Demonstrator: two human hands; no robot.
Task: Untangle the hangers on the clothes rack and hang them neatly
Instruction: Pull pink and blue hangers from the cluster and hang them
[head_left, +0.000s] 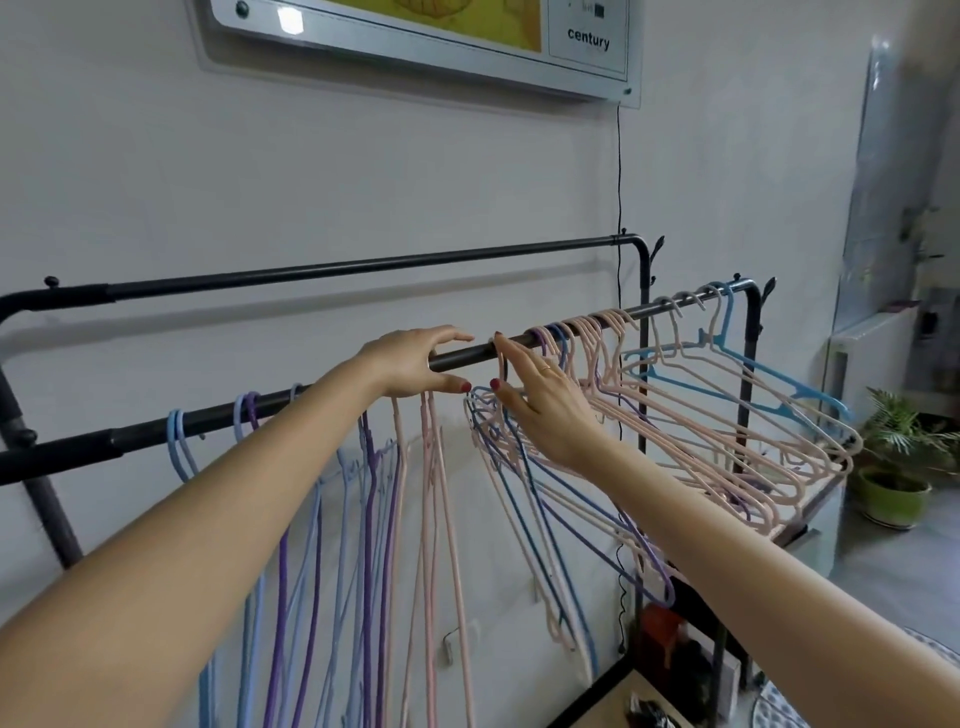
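- Left hand (415, 364): fingers relaxed, cupped over the front rail (519, 345).
- Right hand (540, 400): fingers straight, touching pink hanger hook (502, 364).
- Tangled hangers (675, 415): bunched right of it.

Framed wall panel (415, 47) reading "century"; black cord (619, 171); potted plant (896, 467) on floor at right.
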